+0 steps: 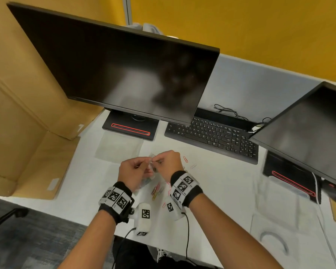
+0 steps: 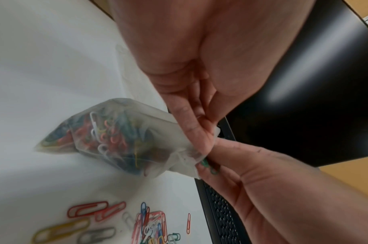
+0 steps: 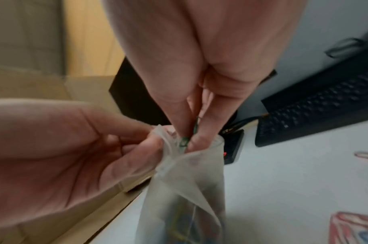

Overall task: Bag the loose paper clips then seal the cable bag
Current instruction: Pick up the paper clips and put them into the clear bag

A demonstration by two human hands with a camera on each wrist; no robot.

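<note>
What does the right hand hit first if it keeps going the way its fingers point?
Probably the open mouth of the clear bag: the right hand pinches a green paper clip right at it.

Small clear plastic bag (image 2: 124,140), mouth open, packed with mixed-colour paper clips, hanging just above the white desk near the front edge, between both hands. Green paper clip (image 3: 184,142) at the bag's mouth, partly inside. Loose paper clips (image 2: 149,226) in red, yellow, grey, blue and white scattered flat on the desk just right of the bag. Larger clear bag (image 1: 119,146) lying flat farther back, left.
</note>
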